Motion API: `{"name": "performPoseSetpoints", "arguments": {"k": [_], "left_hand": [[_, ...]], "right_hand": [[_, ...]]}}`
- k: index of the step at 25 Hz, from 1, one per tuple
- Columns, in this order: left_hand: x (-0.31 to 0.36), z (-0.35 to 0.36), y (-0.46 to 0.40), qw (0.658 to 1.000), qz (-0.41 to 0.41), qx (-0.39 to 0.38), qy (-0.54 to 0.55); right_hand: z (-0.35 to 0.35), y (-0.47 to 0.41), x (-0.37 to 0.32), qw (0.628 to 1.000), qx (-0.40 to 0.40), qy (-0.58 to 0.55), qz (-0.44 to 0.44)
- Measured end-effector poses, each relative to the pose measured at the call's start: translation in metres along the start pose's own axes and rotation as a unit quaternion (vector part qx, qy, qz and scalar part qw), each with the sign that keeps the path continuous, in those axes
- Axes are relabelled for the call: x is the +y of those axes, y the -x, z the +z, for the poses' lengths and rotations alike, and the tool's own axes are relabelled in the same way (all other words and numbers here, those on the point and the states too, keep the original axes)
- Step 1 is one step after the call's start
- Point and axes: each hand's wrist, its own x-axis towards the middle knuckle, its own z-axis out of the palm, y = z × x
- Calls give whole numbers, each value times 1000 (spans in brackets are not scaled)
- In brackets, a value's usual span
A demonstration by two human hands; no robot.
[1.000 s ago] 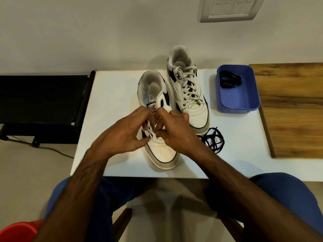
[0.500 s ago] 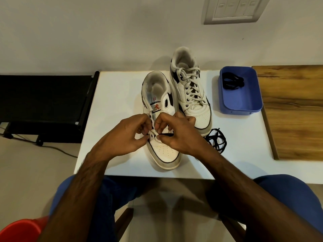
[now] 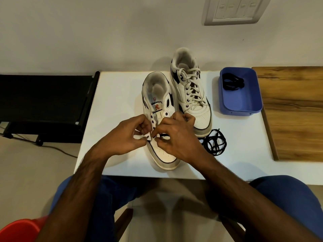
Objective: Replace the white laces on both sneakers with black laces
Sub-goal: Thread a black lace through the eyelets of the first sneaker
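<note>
Two white sneakers stand on the white table (image 3: pixel 115 95). The near sneaker (image 3: pixel 157 102) has no lace in its upper eyelets. My left hand (image 3: pixel 125 137) pinches its left eyelet flap near the lowest eyelet. My right hand (image 3: pixel 176 138) pinches a black lace at the same spot; the lace runs right to a loose coil (image 3: pixel 215 142) on the table. The far sneaker (image 3: pixel 190 89) still carries its white lace. Another black lace (image 3: pixel 232 81) lies in the blue tray (image 3: pixel 244 105).
A wooden board (image 3: pixel 293 110) covers the table's right side. A black bench (image 3: pixel 43 98) stands to the left of the table. A wall switch plate (image 3: pixel 234 9) is above. A red object (image 3: pixel 19 229) shows at the bottom left, beside my blue-clad knees.
Both hands have slid down the near sneaker from its tongue toward the lowest eyelets. The tongue label has come into sight. The black lace end now sits at the bottom eyelet.
</note>
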Motion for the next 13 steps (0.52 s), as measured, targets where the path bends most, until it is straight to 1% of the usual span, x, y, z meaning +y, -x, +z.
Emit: {"name": "performPoseSetpoints", "arguments": {"k": [2,4,6,7,8,9,10,11,12,13], "left_hand": [[0,0,0,1000,4,-6,-3],[-1,-1,-1,1000,9,-6,-9],[-2,0,-2,1000,9,-1,-14],[-2,0,-2,1000,5,0,-14],[-2,0,-2,1000,0,0,-12],[-2,0,-2,1000,-2,-1,-7],[-1,0,-2,1000,-2,-4,-3],[0,-1,-2,1000,-1,-6,-4],[0,-1,-2,1000,-1,-8,-6],[1,-1,-2,1000,-4,-9,-7]], "right_hand": [[4,2,1,999,11,26,-16],[1,1,0,1000,23,-7,-13],[-11,-5,-3,993,32,-115,-10],[-20,-9,-6,979,29,-203,-9],[-32,-13,-10,948,27,-316,-12],[-44,-15,-14,897,36,-441,-13],[-55,-16,-17,831,50,-554,-5],[-63,-17,-19,771,65,-633,9],[-68,-16,-19,730,75,-679,28],[-71,-15,-17,714,74,-694,48]]}}
